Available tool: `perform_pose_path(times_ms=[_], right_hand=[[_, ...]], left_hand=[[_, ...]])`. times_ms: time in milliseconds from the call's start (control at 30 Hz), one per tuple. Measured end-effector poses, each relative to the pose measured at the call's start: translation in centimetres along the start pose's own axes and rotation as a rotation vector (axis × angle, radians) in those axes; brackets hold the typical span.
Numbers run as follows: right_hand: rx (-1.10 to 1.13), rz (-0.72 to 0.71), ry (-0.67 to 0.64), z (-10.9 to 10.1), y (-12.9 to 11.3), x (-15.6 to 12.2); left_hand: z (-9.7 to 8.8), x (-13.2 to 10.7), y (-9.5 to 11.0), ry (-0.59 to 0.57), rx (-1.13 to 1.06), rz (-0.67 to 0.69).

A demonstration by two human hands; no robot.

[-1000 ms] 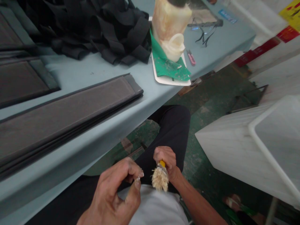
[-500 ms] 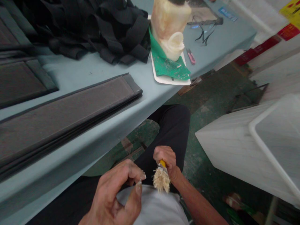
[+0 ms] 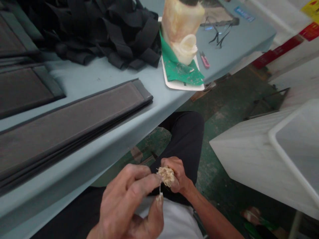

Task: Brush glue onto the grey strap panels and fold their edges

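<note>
My right hand (image 3: 178,172) is wrapped round a brush, whose clumped, pale bristles (image 3: 166,176) point up toward me; the handle is hidden behind them. Close by on the left, my left hand (image 3: 132,202) has its thumb and forefinger parted. A thin whitish strand stretches between those two fingertips, and the forefinger's tip reaches the side of the bristles. Both hands are above my lap, in front of a pale shirt (image 3: 171,219).
On the blue-covered table (image 3: 82,78) lie stacked dark grey strips (image 3: 74,116), black bands (image 3: 104,30), pink snips (image 3: 205,61) and glasses (image 3: 217,33). A stained plastic jug (image 3: 181,20) stands on a green cloth (image 3: 184,75) over a white tray. At right is a white bin (image 3: 239,149).
My left hand has moved right to the bristles, its thumb and forefinger opening wider. My right hand has tilted the brush so the bristles face up and the yellow handle is hidden.
</note>
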State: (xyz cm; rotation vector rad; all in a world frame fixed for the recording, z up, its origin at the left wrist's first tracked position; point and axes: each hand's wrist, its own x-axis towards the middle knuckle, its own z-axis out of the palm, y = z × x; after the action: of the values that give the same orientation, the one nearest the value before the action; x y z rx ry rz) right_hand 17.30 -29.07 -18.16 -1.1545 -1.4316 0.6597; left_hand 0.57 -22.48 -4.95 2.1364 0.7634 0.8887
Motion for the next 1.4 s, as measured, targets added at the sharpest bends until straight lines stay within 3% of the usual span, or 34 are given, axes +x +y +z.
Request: perform_pose_path(times_ms=[200, 567, 867, 1067, 1233, 1400], right_hand=[[0.034, 0.031, -0.04, 0.1, 0.0, -0.2], [0.116, 0.152, -0.079, 1.3, -0.4, -0.6], [0.18, 0.256, -0.128, 1.7, -0.7, -0.6], [0.218, 0.248, -0.117, 1.8, -0.7, -0.4], [0.225, 0.222, -0.124, 2.0, -0.6, -0.5], [0.227, 0.229, -0.134, 1.9, -0.5, -0.7]], left_hand=[[0.1, 0.0, -0.3, -0.022, 0.162, 0.067], [0.7, -1.3, -0.1, 0.074, 0.216, 0.122], [0.6, -1.3, 0.7, 0.063, 0.252, 0.061], [0.8, -1.2, 0.3, 0.057, 0.241, 0.055], [0.5, -1.6, 0.1, 0.161, 0.169, 0.071], [0.2, -1.1, 0.9, 0.209, 0.146, -0.094]])
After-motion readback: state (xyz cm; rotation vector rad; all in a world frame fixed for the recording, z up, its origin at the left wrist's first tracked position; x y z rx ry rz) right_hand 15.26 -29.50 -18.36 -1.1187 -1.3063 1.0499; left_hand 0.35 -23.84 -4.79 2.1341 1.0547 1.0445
